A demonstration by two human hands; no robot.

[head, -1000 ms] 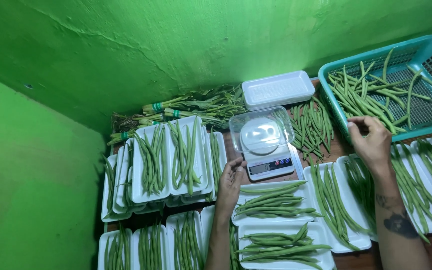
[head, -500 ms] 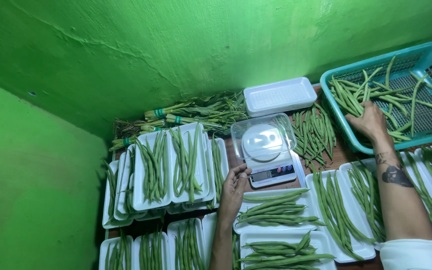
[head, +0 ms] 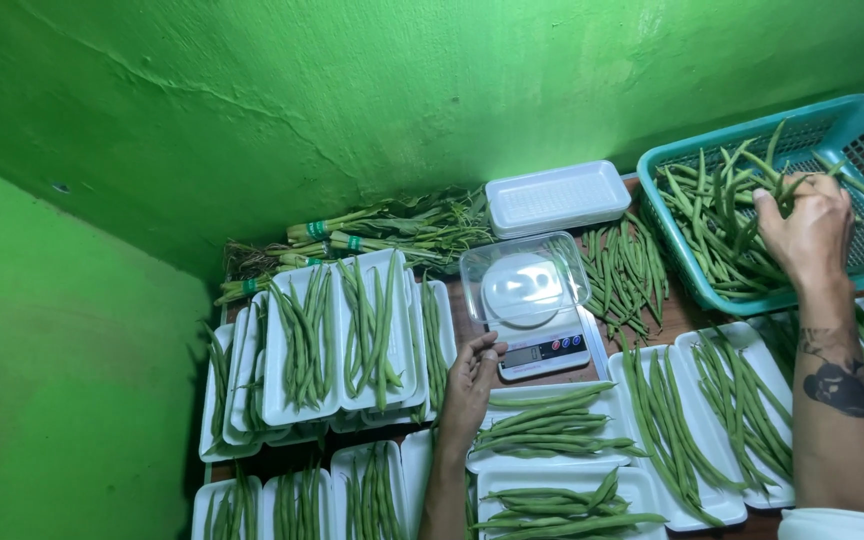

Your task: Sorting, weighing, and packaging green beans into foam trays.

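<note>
**A:** Head camera looks straight down, and the right hand (head: 807,232) is in the teal basket (head: 857,125) at the far right, fingers curled around a few green beans (head: 717,215) from the heap.

**B:** So the beans lie right under and to the left of that hand?

**A:** Yes, the pile spreads leftward from the knuckles, inside the basket. The left hand (head: 470,385) rests on the surface, fingers loosely bent, holding nothing, fingertips just touching the front left corner of the kitchen scale (head: 537,320).

**B:** And the scale?

**A:** A clear tub sits on its round plate. Behind it, a stack of white trays (head: 557,197). Loose beans lie between scale and basket. White trays filled with beans (head: 337,335) crowd the left and the near edge.
</note>
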